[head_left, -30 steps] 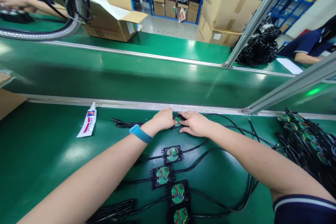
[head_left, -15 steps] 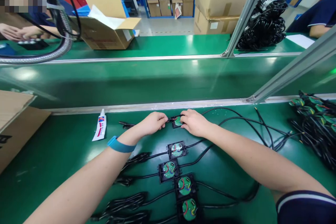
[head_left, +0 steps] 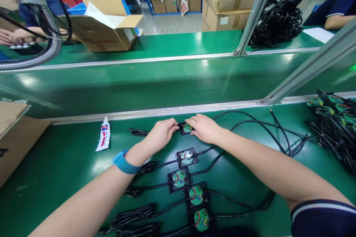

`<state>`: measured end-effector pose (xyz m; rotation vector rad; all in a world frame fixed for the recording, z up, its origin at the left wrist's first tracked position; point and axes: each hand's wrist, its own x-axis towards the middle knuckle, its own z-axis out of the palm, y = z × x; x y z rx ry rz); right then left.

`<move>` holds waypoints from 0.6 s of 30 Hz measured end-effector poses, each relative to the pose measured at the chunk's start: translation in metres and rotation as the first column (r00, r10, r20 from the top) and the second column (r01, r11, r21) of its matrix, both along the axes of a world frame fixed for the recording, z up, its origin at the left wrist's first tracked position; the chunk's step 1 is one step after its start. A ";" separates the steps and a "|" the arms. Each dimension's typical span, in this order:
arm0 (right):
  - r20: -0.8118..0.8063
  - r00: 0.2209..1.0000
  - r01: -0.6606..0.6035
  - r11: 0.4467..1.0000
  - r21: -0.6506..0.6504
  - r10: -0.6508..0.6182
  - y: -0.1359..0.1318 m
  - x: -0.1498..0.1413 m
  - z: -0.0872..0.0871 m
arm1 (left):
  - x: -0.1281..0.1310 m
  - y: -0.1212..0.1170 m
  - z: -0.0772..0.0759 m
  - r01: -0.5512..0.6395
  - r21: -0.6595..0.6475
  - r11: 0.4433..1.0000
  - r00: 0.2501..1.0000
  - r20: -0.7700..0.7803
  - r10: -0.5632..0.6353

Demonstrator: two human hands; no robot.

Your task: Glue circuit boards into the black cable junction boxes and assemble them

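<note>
Two bare hands work at a small black rectangular housing with a round green circuit board (head_left: 187, 128) near the tabletop's far edge.
The left hand (head_left: 158, 133), with a teal band (head_left: 126, 162) on its wrist, has thumb and fingertips pinched together on a thin black cable (head_left: 180, 124) at the housing's left side. The right hand (head_left: 207, 129) lays its fingers over the housing's right part; whether they grip it or only steady it, I cannot tell. Nearer the person, four similar open black housings (head_left: 179, 179) lie in a staggered row on the green tabletop (head_left: 69, 177), black cables running out to both sides. A white tube with red and blue print (head_left: 104, 135) lies well to the left; a heap of black cables and green boards (head_left: 333, 118) lies far right.
</note>
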<state>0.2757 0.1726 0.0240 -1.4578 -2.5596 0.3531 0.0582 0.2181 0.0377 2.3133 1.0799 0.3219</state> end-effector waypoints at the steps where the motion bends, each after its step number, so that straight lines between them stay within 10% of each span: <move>1: 0.003 1.000 -0.006 1.000 0.004 0.005 0.000 0.000 -0.001 | 0.002 -0.001 0.000 -0.031 -0.029 0.999 0.999 0.014 0.031; 6: 0.043 0.999 -0.023 1.000 0.016 0.022 -0.001 0.000 -0.001 | 0.011 -0.004 -0.001 -0.159 -0.196 0.968 0.986 0.010 0.164; 18: 0.256 0.964 -0.074 0.997 0.017 0.067 -0.002 -0.004 0.005 | 0.005 -0.008 -0.020 -0.055 0.017 0.998 0.998 -0.006 0.055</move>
